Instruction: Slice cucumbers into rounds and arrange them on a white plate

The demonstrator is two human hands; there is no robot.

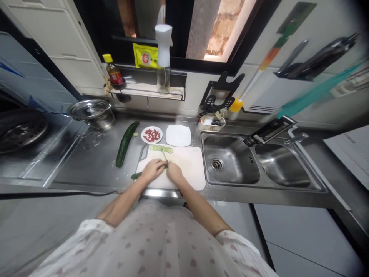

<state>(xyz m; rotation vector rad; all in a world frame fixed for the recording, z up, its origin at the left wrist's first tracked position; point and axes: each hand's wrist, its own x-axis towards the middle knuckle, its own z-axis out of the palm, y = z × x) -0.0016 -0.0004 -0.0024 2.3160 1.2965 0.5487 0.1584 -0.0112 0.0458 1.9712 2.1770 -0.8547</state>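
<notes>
My left hand (152,169) is closed over a dark green cucumber piece (136,176), whose one end sticks out at the left and the other beside the knife. My right hand (175,172) is wrapped round the handle of a knife (164,154), which is mostly hidden; its narrow blade points away from me. Both hands are over a white cutting board (190,169). Along the board's far edge lies an overlapping row of pale green cucumber slices (157,148). A whole cucumber (127,144) rests on the steel counter to the left.
Behind the board stand a small plate with chopped red pieces (152,135) and a white square plate (178,135). A double sink (230,169) is at the right. A lidded steel pot (95,114) stands at the back left. A shelf (147,92) holds bottles.
</notes>
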